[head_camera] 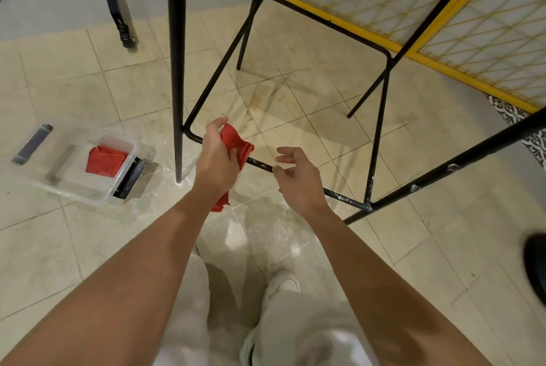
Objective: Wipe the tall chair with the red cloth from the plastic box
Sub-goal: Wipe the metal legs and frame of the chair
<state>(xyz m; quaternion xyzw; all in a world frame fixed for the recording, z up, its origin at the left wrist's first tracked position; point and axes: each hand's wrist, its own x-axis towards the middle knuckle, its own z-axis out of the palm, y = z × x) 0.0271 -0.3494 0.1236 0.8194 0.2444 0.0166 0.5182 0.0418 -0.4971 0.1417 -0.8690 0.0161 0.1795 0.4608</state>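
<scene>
The tall chair's black metal frame (177, 70) stands on the tiled floor, its legs joined by a low footrest bar (339, 194). My left hand (217, 160) grips a red cloth (236, 141) and holds it against the near footrest bar by the front left leg. Just to the right hovers my right hand (298, 179), fingers spread, with nothing in it, close above the same bar. A clear plastic box (74, 185) lies on the floor at the left and holds another folded red cloth (105, 160).
A yellow-framed mesh panel (443, 10) runs behind the chair at the upper right. Another black leg (118, 10) stands at the upper left. My legs and white shoes (282, 284) are below. A dark object (536, 265) sits at the right edge.
</scene>
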